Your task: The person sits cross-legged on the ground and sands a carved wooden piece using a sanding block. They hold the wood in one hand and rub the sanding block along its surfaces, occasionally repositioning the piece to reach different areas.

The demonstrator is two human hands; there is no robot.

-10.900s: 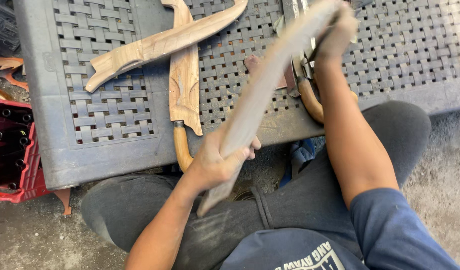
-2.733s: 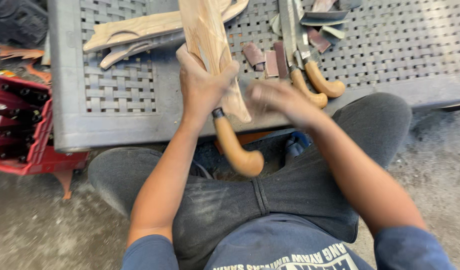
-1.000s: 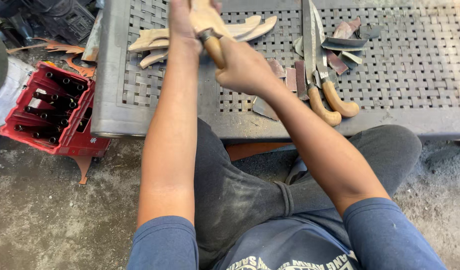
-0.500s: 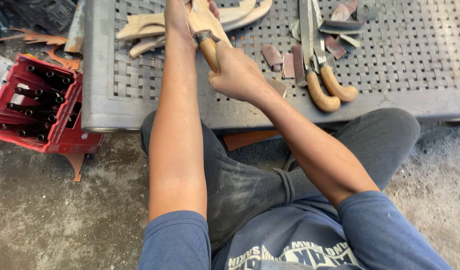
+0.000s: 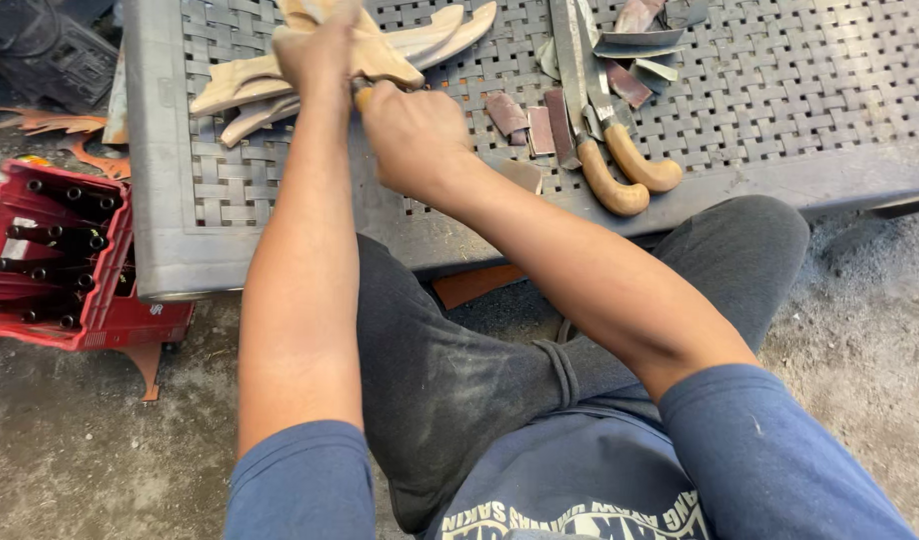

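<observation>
My left hand (image 5: 315, 45) grips a wooden sheath (image 5: 375, 55) over the grey woven plastic table (image 5: 170, 200). Right beside it, my right hand (image 5: 412, 135) is closed around the handle of the blade that sits in that sheath; the handle is almost wholly hidden in my fist. Under and behind the sheath lie other carved wooden sheath pieces (image 5: 245, 85), pale and curved.
Two knives with curved wooden handles (image 5: 620, 170) lie to the right on the table, with small dark sandpaper scraps (image 5: 525, 115) and metal blades beside them. A red crate of dark bottles (image 5: 50, 255) stands on the dirt floor at the left. My legs fold under the table's edge.
Both hands and the sheathed knife have shifted slightly toward the table's left side, my right hand closing fully over the handle. Earlier I held a long sheath across my lap.
</observation>
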